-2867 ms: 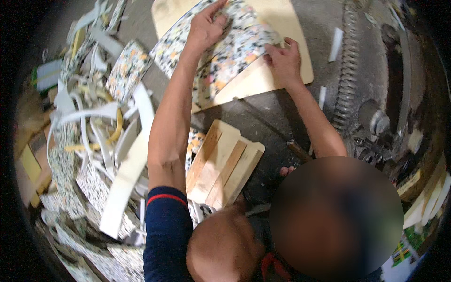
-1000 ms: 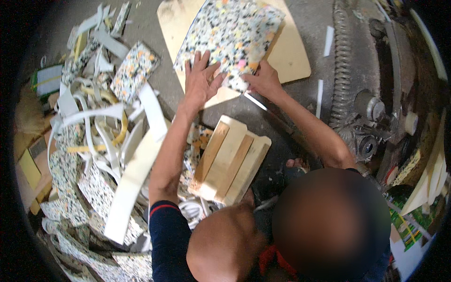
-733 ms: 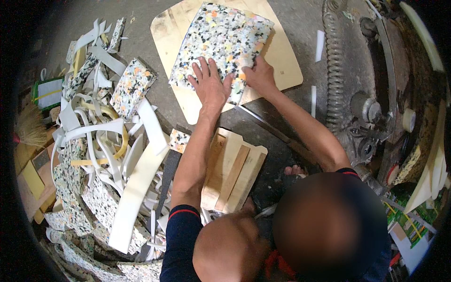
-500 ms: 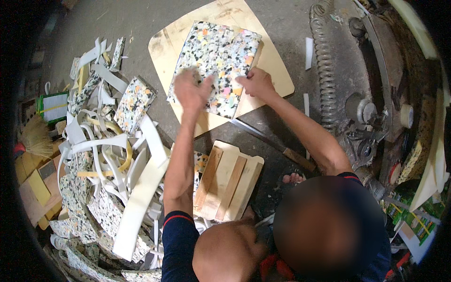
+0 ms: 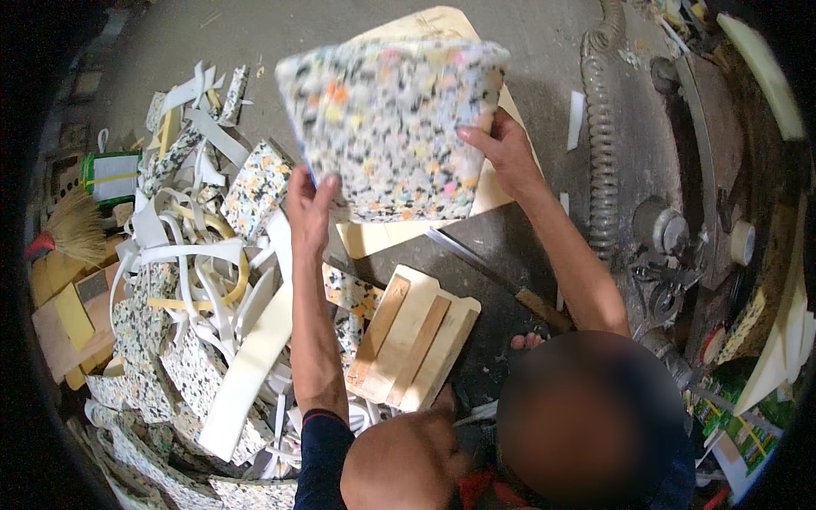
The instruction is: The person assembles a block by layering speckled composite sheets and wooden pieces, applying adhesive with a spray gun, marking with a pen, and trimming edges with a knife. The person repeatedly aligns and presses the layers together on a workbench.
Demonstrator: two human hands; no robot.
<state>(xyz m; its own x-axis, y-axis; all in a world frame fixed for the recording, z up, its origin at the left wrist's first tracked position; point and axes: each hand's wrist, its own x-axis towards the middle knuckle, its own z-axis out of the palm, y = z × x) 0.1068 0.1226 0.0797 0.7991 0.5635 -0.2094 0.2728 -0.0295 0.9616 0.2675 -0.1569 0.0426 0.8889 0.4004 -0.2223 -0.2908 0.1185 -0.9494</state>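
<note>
A thick speckled foam sheet (image 5: pixel 382 127), white with black, orange, yellow and pink bits, is held up in both hands. My left hand (image 5: pixel 311 204) grips its lower left corner, thumb in front. On the right edge my right hand (image 5: pixel 501 157) pinches it, thumb on the face and fingers partly behind. Beneath the sheet lies a pale wooden board (image 5: pixel 361 242), mostly covered by it. A long knife (image 5: pixel 476 259) with a brown wooden handle rests on the floor, its blade tip near the board's lower edge.
A heap of foam offcuts (image 5: pixel 212 306) fills the left side, with a straw broom (image 5: pixel 76 228) beyond it. A small slatted wooden piece (image 5: pixel 414 338) lies near my legs. At the right stand a ribbed clear hose (image 5: pixel 602 153) and a dark metal machine (image 5: pixel 705 170).
The foam sheet has come up off the board and tilted. My left hand moved from its face to the lower left corner; the right hand shifted along with the right edge.
</note>
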